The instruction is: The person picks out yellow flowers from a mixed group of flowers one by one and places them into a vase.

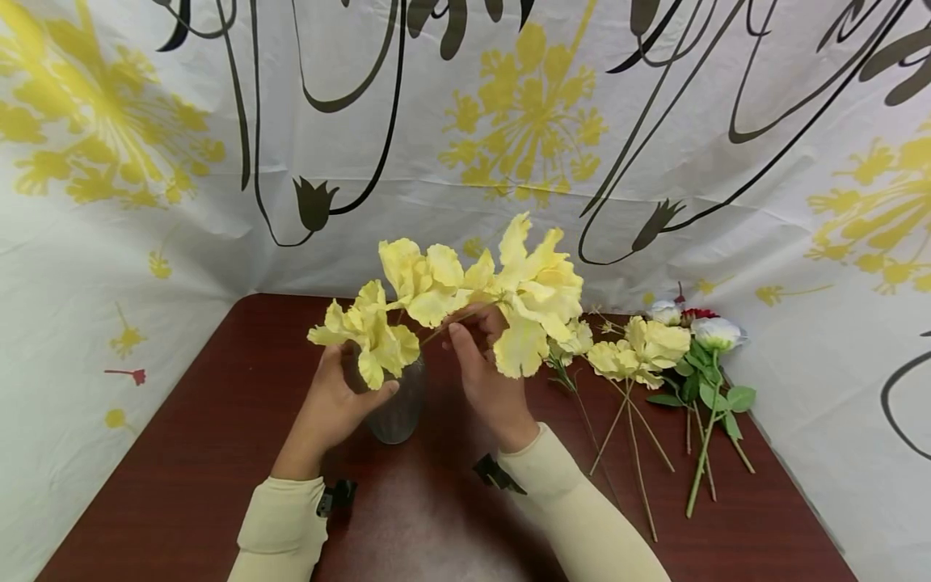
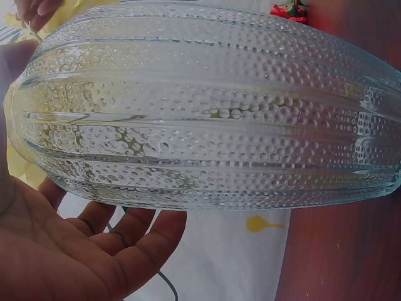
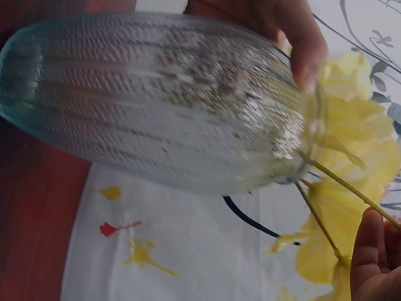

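A clear, ribbed glass vase [image 1: 396, 411] with a dimpled surface stands on the table. My left hand [image 1: 336, 408] grips it near the mouth, thumb at the rim and fingers [image 2: 141, 254] along its side. Between thumb and fingers, my right hand [image 1: 496, 392] pinches a thin stem [image 3: 344, 183] just outside the vase mouth. That stem runs in over the rim. Large yellow artificial flowers [image 1: 429, 283] spread above the vase, and a big ruffled bloom [image 1: 538, 287] partly covers the right hand. The vase mouth is hidden behind petals in the head view.
On the right of the dark red table [image 1: 211, 453] lie more yellow flowers [image 1: 640, 352], white roses [image 1: 716, 333] with green leaves, and a red flower [image 1: 698, 314]. Their stems point toward the front. A white cloth [image 1: 407, 145] printed with flowers hangs behind and at the sides.
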`<state>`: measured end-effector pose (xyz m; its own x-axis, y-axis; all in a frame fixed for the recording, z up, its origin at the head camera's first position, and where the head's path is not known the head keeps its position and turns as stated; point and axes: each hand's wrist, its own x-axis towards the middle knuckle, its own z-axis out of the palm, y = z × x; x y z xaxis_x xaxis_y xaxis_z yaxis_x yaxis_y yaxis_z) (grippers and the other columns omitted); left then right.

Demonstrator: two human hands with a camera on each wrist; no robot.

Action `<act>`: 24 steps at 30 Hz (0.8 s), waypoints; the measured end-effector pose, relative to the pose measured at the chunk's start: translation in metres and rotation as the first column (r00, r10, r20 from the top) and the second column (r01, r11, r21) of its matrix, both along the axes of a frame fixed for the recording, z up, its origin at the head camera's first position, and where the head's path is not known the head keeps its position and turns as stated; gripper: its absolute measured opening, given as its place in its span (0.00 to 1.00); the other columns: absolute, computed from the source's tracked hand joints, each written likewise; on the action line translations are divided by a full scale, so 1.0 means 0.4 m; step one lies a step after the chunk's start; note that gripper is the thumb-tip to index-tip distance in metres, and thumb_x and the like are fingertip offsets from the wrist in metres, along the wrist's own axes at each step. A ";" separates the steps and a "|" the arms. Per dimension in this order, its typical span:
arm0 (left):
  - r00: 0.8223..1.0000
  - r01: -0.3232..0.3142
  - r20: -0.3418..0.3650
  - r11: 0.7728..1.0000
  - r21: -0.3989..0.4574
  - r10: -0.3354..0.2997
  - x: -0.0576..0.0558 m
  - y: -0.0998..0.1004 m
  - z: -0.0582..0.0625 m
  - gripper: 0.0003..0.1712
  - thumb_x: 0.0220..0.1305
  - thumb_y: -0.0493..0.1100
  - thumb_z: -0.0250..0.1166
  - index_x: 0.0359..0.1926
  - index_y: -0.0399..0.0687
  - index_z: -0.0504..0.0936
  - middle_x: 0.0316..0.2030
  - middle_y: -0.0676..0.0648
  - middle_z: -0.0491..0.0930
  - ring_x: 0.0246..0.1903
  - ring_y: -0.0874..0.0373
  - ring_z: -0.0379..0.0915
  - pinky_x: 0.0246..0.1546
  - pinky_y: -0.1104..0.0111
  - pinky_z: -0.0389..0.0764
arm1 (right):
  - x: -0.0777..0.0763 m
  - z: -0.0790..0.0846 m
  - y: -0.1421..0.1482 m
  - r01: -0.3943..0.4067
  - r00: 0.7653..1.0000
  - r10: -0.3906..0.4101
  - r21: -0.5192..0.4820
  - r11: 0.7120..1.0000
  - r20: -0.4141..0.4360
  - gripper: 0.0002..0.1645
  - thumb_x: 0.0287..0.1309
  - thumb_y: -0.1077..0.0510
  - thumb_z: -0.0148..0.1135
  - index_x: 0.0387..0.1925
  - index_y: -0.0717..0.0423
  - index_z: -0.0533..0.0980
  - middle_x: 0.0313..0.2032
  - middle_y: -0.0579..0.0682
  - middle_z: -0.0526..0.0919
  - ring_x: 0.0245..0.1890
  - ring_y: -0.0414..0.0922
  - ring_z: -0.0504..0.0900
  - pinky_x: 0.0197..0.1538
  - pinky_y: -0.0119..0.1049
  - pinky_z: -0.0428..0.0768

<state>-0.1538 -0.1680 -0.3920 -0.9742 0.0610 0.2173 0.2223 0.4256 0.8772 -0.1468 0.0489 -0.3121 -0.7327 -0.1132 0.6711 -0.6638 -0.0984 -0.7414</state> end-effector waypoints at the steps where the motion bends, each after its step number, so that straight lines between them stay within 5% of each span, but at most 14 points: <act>1: 1.000 0.002 -0.005 1.000 0.002 -0.002 0.000 0.000 0.000 0.51 0.56 0.54 0.75 0.68 0.35 0.56 0.62 0.36 0.62 0.63 0.44 0.61 0.62 0.47 0.64 | -0.006 -0.012 -0.001 -0.015 0.999 0.015 0.004 1.000 0.034 0.05 0.69 0.75 0.47 0.44 0.75 0.67 0.41 0.70 0.75 0.37 0.45 0.78 0.45 0.40 0.79; 5: 1.000 0.011 -0.016 1.000 0.015 -0.011 -0.003 0.001 -0.001 0.51 0.55 0.53 0.75 0.68 0.35 0.56 0.62 0.37 0.62 0.63 0.45 0.62 0.61 0.47 0.64 | -0.029 -0.060 -0.005 0.022 0.993 -0.028 0.048 0.999 0.116 0.06 0.73 0.67 0.50 0.46 0.67 0.70 0.42 0.64 0.77 0.39 0.46 0.79 0.46 0.36 0.78; 12: 1.000 0.003 -0.001 1.000 0.005 -0.003 -0.002 0.001 -0.001 0.51 0.56 0.54 0.74 0.68 0.34 0.56 0.62 0.36 0.61 0.63 0.44 0.61 0.61 0.47 0.64 | -0.043 -0.122 0.023 0.151 0.971 -0.192 0.256 0.955 0.141 0.06 0.70 0.55 0.60 0.39 0.54 0.78 0.28 0.53 0.76 0.25 0.50 0.72 0.29 0.37 0.71; 18: 0.999 -0.009 0.034 1.000 -0.017 0.010 0.000 0.002 -0.001 0.52 0.56 0.56 0.74 0.67 0.34 0.56 0.62 0.36 0.60 0.64 0.43 0.59 0.61 0.46 0.63 | -0.042 -0.196 0.119 0.059 0.972 -0.174 0.558 0.828 0.156 0.03 0.68 0.56 0.61 0.37 0.47 0.80 0.27 0.41 0.78 0.21 0.41 0.71 0.28 0.34 0.72; 24: 0.999 -0.008 0.033 1.000 -0.016 0.009 0.000 -0.001 0.000 0.52 0.56 0.55 0.74 0.69 0.34 0.55 0.64 0.35 0.59 0.66 0.42 0.56 0.63 0.44 0.60 | -0.046 -0.241 0.240 0.041 0.965 -0.204 0.679 0.733 0.163 0.02 0.67 0.59 0.62 0.36 0.49 0.80 0.25 0.42 0.78 0.20 0.38 0.69 0.26 0.33 0.71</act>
<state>-0.1537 -0.1683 -0.3920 -0.9814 0.0556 0.1839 0.1893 0.4412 0.8772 -0.1653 0.1450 -0.4084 -0.8849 -0.3691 0.2842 -0.4537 0.5448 -0.7052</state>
